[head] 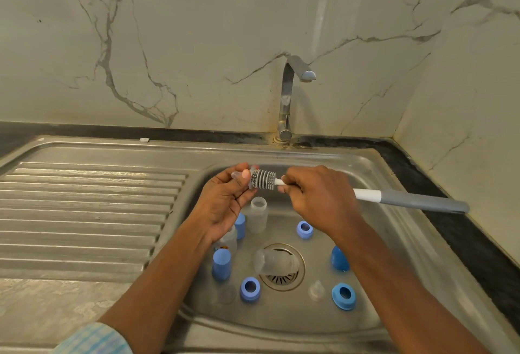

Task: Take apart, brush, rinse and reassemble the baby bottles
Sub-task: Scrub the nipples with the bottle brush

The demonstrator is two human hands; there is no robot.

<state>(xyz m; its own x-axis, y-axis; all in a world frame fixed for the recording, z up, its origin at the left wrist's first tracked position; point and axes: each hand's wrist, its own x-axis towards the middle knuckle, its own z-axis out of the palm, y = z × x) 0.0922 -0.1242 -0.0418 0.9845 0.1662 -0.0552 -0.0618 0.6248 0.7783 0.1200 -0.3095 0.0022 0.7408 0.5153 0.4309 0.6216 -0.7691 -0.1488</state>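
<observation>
Our left hand (pixel 225 198) pinches a clear teat (pixel 235 175) over the sink (pixel 394 221), near its back edge; our right hand (pixel 318 196) grips the brush (pixel 263 180) against it. We should twist gently; bottles (pixel 258 214) wait below.

Left sleeve (pixel 92 339) was light-blue and white check, ending near the elbow. Left hand (pixel 225 201), right hand (pixel 318 198) and both forearms (pixel 157 283) were observed bare.

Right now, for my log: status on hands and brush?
Left hand pinches teat. Right hand grips brush, head against teat. Bottles, rings loose in sink below. Nothing blocking.
</observation>
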